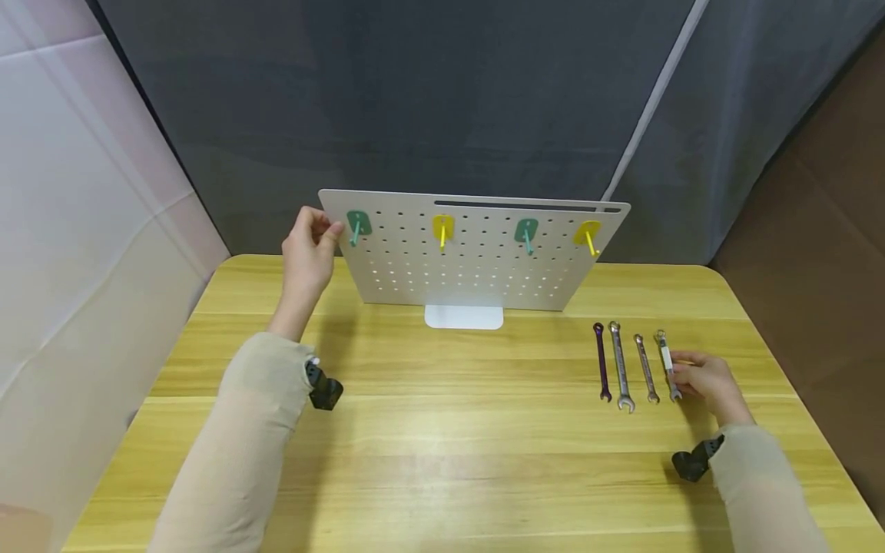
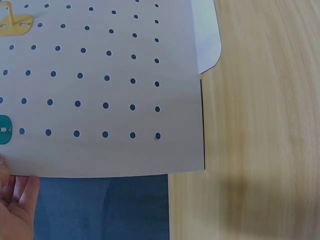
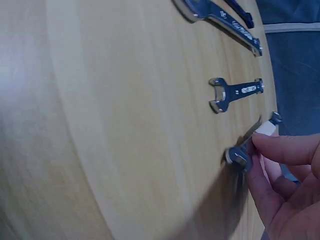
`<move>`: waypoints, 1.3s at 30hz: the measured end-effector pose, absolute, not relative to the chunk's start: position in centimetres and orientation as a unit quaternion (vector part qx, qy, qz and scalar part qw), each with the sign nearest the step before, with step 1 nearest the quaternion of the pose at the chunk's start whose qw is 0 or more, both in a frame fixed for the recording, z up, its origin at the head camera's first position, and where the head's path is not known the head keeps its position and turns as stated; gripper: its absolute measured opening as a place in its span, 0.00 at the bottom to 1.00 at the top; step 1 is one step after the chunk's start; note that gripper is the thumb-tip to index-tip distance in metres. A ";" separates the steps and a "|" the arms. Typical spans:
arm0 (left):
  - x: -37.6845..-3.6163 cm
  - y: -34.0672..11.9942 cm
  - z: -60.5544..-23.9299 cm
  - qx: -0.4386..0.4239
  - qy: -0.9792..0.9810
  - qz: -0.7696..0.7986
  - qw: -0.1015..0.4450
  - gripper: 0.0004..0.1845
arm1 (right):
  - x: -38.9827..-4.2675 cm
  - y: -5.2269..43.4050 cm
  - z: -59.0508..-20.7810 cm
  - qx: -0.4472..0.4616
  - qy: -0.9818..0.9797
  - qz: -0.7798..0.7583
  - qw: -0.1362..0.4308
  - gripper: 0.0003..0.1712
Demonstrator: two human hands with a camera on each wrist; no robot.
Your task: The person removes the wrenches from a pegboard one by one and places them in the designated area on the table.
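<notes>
A white pegboard [image 1: 477, 257] is stood upright on its base at the far middle of the wooden table [image 1: 442, 461], and its upper left corner is gripped by the left hand [image 1: 309, 250], the fingers curled round the edge just beside the leftmost green hook [image 1: 357, 226]. Four hooks are seen along the top row: green, then a yellow hook [image 1: 442, 229], a second green hook [image 1: 526, 232] and a second yellow hook [image 1: 588, 235] at the right. Nothing is hung on any of them, so by the look of it the hanging has not yet been started.

Four wrenches are laid side by side on the near right of the table: a dark wrench [image 1: 601, 361] at the left, a long silver wrench [image 1: 620, 366] just beside it, a shorter silver wrench [image 1: 646, 368], and the rightmost wrench [image 1: 667, 364] with a white band on its shaft. The rightmost wrench is pinched by the fingertips of the right hand [image 1: 708, 380]; in the right wrist view its near end appears to be tipped slightly off the wood, though this cannot be told for certain. The other three are left untouched and well apart from the board.

It is judged that only the first pick-up is in hand, and that all four wrenches remain to be carried to the hooks
</notes>
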State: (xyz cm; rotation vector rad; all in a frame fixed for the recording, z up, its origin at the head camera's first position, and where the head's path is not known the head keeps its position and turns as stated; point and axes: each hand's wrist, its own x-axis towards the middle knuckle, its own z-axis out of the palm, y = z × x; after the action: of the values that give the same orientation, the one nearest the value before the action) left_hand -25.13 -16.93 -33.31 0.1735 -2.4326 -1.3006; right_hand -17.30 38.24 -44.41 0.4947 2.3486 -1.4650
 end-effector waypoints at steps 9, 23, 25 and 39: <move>-25.3 -16.8 -33.3 0.054 -0.863 -0.466 0.186 0.15 | -16.9 38.1 -45.0 0.169 0.844 -0.488 0.144 0.31; -25.4 -16.9 -33.2 0.054 -0.863 -0.467 0.184 0.16 | -16.8 37.9 -45.2 0.172 0.863 -0.455 0.138 0.28; -25.4 -17.0 -33.2 0.054 -0.863 -0.466 0.186 0.16 | -16.9 37.9 -45.2 0.172 0.862 -0.457 0.136 0.28; -25.2 -17.1 -33.4 0.060 -0.855 -0.476 0.196 0.16 | -16.7 37.6 -45.1 0.177 0.862 -0.457 0.130 0.27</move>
State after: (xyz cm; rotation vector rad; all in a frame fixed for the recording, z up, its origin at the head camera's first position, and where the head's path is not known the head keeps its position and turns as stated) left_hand -25.25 -17.14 -33.45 0.1674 -2.3959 -1.3320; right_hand -16.69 37.62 -45.09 0.5154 2.5037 -1.3273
